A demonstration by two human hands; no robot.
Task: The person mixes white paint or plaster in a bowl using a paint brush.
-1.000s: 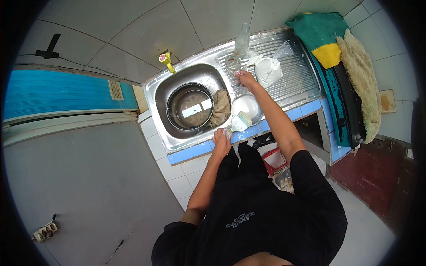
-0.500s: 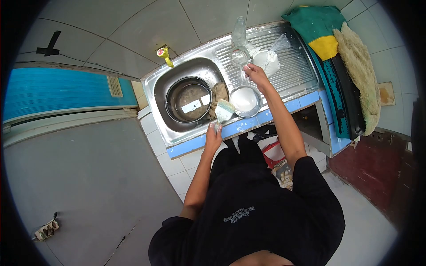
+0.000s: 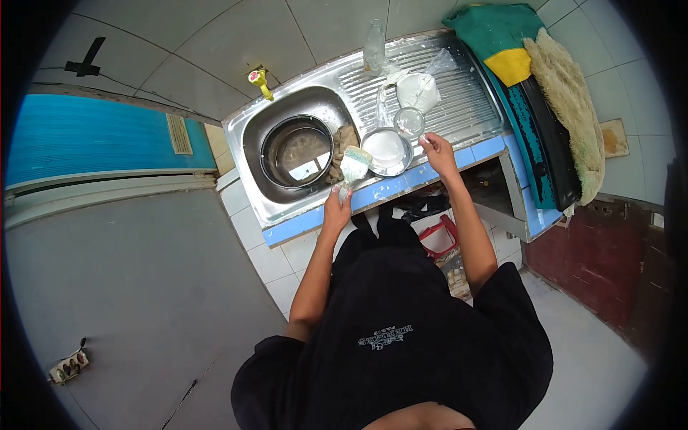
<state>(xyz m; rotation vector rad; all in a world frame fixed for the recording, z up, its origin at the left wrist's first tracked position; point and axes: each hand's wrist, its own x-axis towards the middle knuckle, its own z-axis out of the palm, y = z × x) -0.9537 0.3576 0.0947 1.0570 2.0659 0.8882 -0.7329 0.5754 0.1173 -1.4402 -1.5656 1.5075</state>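
My left hand is closed round the handle of a wide brush, its bristles pointing up by the sink's front right corner. In my right hand, the fingers pinch the edge of a small round clear cup or lid. A round metal pan holding white material sits between my hands on the drainboard's front edge. Behind it lies a white plastic bag. At the sink's right side a brown cloth is bunched beside a dark basin of water.
A glass bottle stands at the back of the ridged drainboard. The yellow tap is behind the sink. Green cloth and a shaggy beige mat hang at the right. Below the counter is a red-framed object.
My right hand has come forward and right, and the small round clear object has moved from near the bottle to beside the pan. My left hand still holds the brush.
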